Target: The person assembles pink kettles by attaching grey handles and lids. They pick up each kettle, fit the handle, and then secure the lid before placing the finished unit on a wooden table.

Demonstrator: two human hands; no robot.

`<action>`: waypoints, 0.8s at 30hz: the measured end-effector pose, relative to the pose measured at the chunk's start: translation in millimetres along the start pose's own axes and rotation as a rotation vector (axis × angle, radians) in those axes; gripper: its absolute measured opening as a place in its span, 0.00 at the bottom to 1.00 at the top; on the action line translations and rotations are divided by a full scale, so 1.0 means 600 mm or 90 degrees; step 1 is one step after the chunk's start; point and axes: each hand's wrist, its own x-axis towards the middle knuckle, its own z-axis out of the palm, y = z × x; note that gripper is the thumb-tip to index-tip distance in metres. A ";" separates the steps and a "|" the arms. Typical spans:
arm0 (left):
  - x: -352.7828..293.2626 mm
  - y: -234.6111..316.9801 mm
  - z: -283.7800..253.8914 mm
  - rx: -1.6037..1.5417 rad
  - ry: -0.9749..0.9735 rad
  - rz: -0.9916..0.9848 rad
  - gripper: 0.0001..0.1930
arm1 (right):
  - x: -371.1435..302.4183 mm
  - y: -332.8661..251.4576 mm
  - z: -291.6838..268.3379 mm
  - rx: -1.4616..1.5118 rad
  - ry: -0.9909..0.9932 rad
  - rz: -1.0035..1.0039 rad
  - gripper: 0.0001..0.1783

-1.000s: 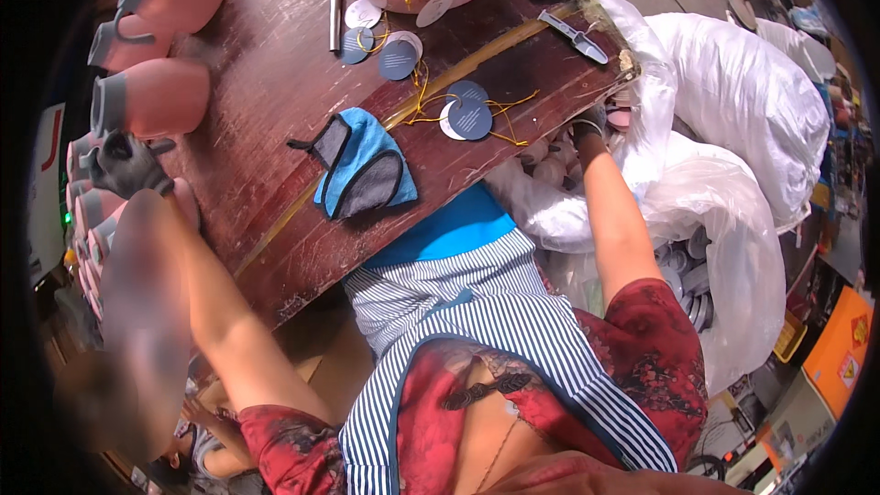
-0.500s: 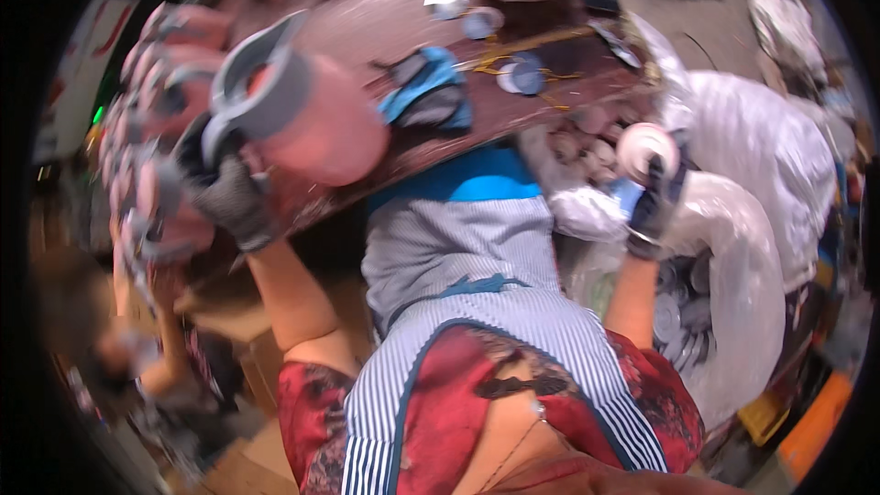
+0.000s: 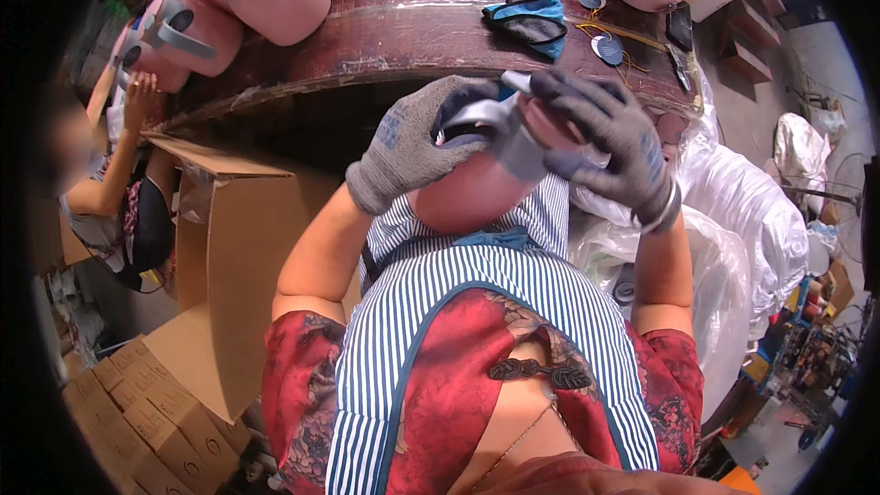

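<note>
"Where is the jug?"

"The pink jug (image 3: 463, 194) is held tilted above my striped apron (image 3: 486, 280), on the near side of the surface (image 3: 403, 32). My gloved left hand (image 3: 422, 133) is closed around its grey handle (image 3: 486, 113); my gloved right hand (image 3: 610, 133) grips the pink lid (image 3: 548, 121) at its top."

"Which step is this?"

"Fitting the lid, I'd judge (my grip hides whether it sits fully home)."

"And what does the next move call for?"

"A steady left hold, I think, and even pressure or a small turn from the right."
</note>
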 end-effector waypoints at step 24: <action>0.021 -0.032 0.008 -0.106 -0.102 -0.053 0.20 | 0.030 -0.008 -0.105 -0.300 -0.184 -0.069 0.51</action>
